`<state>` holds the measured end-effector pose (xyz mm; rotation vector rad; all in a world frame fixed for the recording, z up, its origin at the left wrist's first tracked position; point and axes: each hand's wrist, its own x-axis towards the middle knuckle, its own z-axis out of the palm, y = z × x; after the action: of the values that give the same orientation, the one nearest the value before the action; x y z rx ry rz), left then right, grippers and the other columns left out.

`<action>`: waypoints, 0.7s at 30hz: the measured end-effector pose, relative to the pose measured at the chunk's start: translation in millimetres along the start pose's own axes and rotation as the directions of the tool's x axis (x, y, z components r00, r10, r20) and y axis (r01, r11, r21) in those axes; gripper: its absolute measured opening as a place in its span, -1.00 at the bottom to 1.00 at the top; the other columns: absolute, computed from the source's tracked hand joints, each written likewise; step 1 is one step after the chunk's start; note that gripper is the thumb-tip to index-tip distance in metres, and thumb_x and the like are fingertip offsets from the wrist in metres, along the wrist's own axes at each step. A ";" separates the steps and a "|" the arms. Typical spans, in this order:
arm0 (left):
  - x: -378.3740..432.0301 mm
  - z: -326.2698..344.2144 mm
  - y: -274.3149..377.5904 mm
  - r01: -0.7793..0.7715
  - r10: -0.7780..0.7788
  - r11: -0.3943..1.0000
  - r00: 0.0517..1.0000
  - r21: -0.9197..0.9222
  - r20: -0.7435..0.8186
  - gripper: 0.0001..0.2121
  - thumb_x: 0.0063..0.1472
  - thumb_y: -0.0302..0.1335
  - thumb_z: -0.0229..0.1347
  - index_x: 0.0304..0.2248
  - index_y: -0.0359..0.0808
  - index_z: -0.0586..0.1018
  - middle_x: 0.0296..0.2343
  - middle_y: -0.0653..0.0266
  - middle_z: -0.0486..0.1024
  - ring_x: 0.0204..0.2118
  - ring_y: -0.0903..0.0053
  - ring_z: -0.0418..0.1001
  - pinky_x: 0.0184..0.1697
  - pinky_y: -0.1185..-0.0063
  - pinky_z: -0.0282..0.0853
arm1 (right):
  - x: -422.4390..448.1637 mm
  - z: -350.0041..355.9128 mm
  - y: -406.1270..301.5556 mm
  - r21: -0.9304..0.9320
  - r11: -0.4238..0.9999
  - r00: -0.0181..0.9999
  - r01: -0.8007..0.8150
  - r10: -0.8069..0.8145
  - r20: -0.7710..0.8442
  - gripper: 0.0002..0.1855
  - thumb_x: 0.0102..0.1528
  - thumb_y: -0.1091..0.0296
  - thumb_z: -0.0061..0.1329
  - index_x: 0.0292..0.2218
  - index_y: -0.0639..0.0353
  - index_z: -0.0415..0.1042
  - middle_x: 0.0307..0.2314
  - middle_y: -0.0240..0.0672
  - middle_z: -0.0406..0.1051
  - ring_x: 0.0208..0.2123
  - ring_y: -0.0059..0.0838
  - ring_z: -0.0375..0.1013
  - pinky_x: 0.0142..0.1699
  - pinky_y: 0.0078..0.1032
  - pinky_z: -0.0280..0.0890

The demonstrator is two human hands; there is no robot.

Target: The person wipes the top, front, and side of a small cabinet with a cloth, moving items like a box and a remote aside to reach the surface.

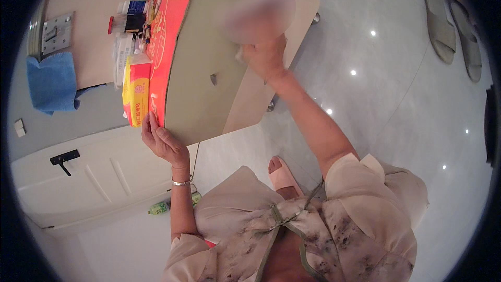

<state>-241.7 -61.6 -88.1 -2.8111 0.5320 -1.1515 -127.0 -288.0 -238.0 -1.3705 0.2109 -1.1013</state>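
Note:
My left hand [164, 139], with a bracelet at the wrist, rests at the near corner of a red cardboard sheet [166, 55], its fingers on the edge and a little apart. A red and yellow soft packet [139, 94] lies just beyond the fingertips. My right hand [267, 56] is at the grey-green panel [199, 98] of a piece of furniture on casters. A pinkish blur covers its fingers, so what they hold is hidden; a small whitish bit shows beside them. A small dark fitting or mark [213, 79] is on the panel.
Small bottles [135, 7] and a red-capped container [117, 24] stand on the sheet. A blue cloth [53, 82] hangs beyond. Casters [271, 105] meet the tiled floor. Grey slippers [440, 25] lie at the right. A white door [98, 180] and a green-labelled bottle [157, 208] are at the left.

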 end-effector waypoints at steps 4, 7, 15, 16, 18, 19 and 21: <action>0.6 -1.0 0.2 -0.022 0.021 1.000 1.000 -0.004 -0.008 -0.55 0.37 -0.26 -0.31 0.01 -0.44 0.41 -0.05 -0.02 0.29 0.01 0.23 0.26 0.11 0.39 0.14 | -13.1 -3.6 -19.8 0.044 0.986 0.986 -0.163 0.164 -0.037 -0.71 -0.24 0.52 0.07 -0.36 0.11 0.51 -0.26 -0.26 0.36 -0.18 -0.08 0.33 -0.10 -0.24 0.25; 1.7 0.8 3.6 -0.026 0.025 1.000 1.000 -0.017 -0.010 -0.55 0.37 -0.27 -0.30 0.00 -0.44 0.42 -0.06 -0.01 0.30 0.00 0.24 0.26 0.11 0.40 0.14 | 16.8 -7.3 -26.1 0.154 0.957 0.969 -0.245 0.238 0.063 -0.71 -0.19 0.50 0.07 -0.32 0.12 0.50 -0.27 -0.19 0.36 -0.19 -0.11 0.34 -0.12 -0.28 0.27; 3.1 -2.8 5.0 -0.012 0.012 1.000 1.000 -0.001 -0.011 -0.55 0.37 -0.26 -0.29 0.00 -0.43 0.43 -0.08 0.00 0.32 0.00 0.25 0.26 0.10 0.42 0.15 | -34.6 -14.7 -38.5 0.052 0.973 0.964 -0.224 0.213 0.161 -0.58 -0.13 0.34 0.05 -0.15 0.10 0.44 -0.18 -0.15 0.31 -0.14 -0.07 0.33 -0.08 -0.24 0.29; 2.7 -2.6 3.9 -0.020 0.021 1.000 1.000 0.003 -0.011 -0.55 0.37 -0.26 -0.29 0.00 -0.43 0.43 -0.08 0.00 0.32 0.00 0.25 0.26 0.10 0.42 0.15 | -39.2 -15.5 -43.6 0.053 0.971 0.957 -0.231 0.217 0.192 -0.56 -0.15 0.35 0.07 -0.15 0.10 0.43 -0.17 -0.14 0.31 -0.13 -0.06 0.33 -0.08 -0.23 0.29; 0.0 -0.8 1.8 -0.023 0.023 1.000 1.000 0.004 -0.012 -0.55 0.37 -0.25 -0.29 -0.01 -0.43 0.43 -0.08 0.00 0.31 0.00 0.25 0.26 0.10 0.42 0.15 | -42.6 -8.4 -54.0 0.048 0.994 0.987 -0.094 0.087 0.138 -0.54 -0.15 0.35 0.08 -0.13 0.12 0.42 -0.16 -0.12 0.31 -0.13 -0.06 0.34 -0.09 -0.22 0.30; 0.7 -0.9 1.3 -0.023 0.023 1.000 1.000 0.005 -0.013 -0.54 0.37 -0.24 -0.29 -0.01 -0.44 0.43 -0.08 0.00 0.31 0.00 0.25 0.26 0.10 0.42 0.15 | -38.3 -4.8 -62.5 0.043 0.999 0.994 -0.025 0.020 0.109 -0.53 -0.15 0.36 0.08 -0.12 0.14 0.42 -0.16 -0.12 0.30 -0.14 -0.05 0.34 -0.09 -0.22 0.30; 1.1 -1.7 2.4 -0.013 0.013 1.000 1.000 -0.012 -0.013 -0.54 0.37 -0.23 -0.30 -0.01 -0.44 0.43 -0.07 0.00 0.30 0.00 0.25 0.26 0.10 0.42 0.15 | -13.1 -1.1 -74.0 -0.087 0.996 0.995 -0.023 0.031 0.094 -0.57 -0.13 0.32 0.09 -0.18 0.18 0.41 -0.26 -0.10 0.30 -0.21 -0.07 0.35 -0.15 -0.20 0.31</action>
<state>-242.9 -64.1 -86.6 -2.8078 0.5598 -1.1687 -171.5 -265.8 -181.6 -1.4886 0.2086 -1.0116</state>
